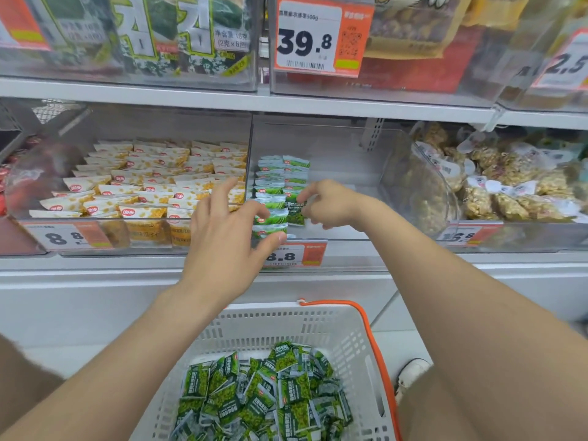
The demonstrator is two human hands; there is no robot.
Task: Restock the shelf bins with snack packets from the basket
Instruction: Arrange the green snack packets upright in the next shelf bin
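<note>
A white basket [346, 342] with an orange handle stands below me, holding several green snack packets [264, 393]. On the shelf, a clear bin [359, 232] holds two short rows of the same green packets [280, 176] along its left side. My left hand [229, 230] pinches the front packets [270, 222] of the left row between thumb and fingers. My right hand [331, 205] pinches a single dark green packet [296, 211] at the front of the right row.
The left neighbouring bin [152, 183] is packed with yellow-and-white packets. To the right, a bin [509, 186] holds clear bags of nuts. Orange price tags [296, 256] hang on the bin fronts. An upper shelf [286, 103] carries larger bags. A shoe [413, 372] shows beside the basket.
</note>
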